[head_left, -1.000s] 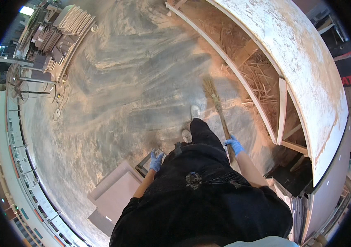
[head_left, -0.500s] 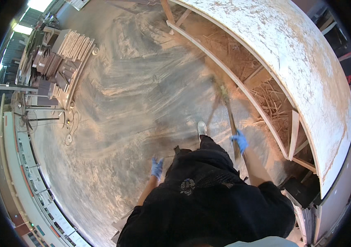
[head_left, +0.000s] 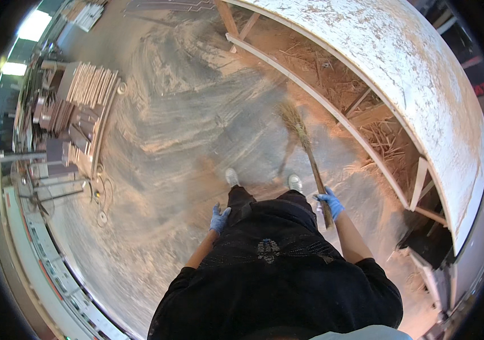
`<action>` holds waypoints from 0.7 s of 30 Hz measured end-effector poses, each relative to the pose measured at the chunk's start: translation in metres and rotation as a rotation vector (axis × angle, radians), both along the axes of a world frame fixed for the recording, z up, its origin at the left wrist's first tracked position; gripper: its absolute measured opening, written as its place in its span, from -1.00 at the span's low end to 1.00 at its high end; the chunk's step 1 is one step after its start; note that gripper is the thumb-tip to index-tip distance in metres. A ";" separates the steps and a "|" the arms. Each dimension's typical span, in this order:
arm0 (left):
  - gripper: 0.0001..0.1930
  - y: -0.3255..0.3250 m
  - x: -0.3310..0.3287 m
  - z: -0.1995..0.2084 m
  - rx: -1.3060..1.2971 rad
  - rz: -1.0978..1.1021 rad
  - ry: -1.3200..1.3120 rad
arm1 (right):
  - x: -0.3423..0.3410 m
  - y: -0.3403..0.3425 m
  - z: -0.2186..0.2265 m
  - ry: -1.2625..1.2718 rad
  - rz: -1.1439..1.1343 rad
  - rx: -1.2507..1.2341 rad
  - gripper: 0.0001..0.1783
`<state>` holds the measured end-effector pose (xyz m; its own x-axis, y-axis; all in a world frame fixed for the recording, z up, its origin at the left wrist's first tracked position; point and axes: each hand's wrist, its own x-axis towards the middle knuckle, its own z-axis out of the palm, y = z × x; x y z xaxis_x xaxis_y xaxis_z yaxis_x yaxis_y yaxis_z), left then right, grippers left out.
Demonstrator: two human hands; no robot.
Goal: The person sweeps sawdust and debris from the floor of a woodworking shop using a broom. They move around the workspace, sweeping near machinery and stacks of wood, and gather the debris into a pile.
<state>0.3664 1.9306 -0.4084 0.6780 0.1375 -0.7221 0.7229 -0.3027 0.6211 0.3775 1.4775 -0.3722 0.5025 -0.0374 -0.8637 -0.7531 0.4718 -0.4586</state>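
A long-handled straw broom (head_left: 310, 154) slants across the floor in front of me on the right. My right hand (head_left: 331, 203), in a blue glove, is closed around the upper part of its handle. The broom's bristles (head_left: 292, 118) fan out over the dusty floor at the far end. By my left thigh, my left hand (head_left: 219, 218) hangs in a blue glove with its fingers partly apart, holding nothing.
On the right, a long white-topped wooden table (head_left: 423, 102) has a low rail, with wood scraps (head_left: 386, 141) and sawdust beneath it. Stacked boards (head_left: 91, 85) stand far left near a fan (head_left: 36, 198). Sawdust streaks the concrete floor (head_left: 174, 141).
My left foot has come into view ahead of me. My left hand has drawn in beside my thigh. The broom head has swung left, my right hand still on the handle.
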 end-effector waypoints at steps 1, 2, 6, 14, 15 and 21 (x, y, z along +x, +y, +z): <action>-0.19 0.020 0.017 0.002 0.032 -0.044 0.027 | -0.007 0.015 -0.003 0.012 -0.084 0.030 -0.30; -0.19 0.045 0.034 0.003 0.008 -0.044 0.023 | -0.016 0.030 -0.003 0.034 -0.120 0.052 -0.35; -0.21 0.124 0.076 0.007 0.017 -0.100 0.047 | -0.066 0.108 0.032 0.124 -0.169 0.211 -0.70; -0.22 0.247 0.102 0.006 0.147 -0.292 0.139 | -0.098 0.277 -0.044 0.431 -0.371 -0.264 -0.67; -0.23 0.260 0.100 -0.002 0.163 -0.333 0.179 | -0.068 0.288 -0.057 0.440 -0.423 -0.284 -0.67; -0.24 0.252 0.152 0.032 0.143 -0.445 0.185 | 0.199 0.168 -0.122 0.170 -0.766 -0.263 -0.69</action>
<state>0.5185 2.1821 -0.3767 0.5560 -0.0290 -0.8307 0.5986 -0.6794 0.4243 0.5768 1.6457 -0.4940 0.1189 -0.5282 -0.8408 -0.3351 0.7757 -0.5347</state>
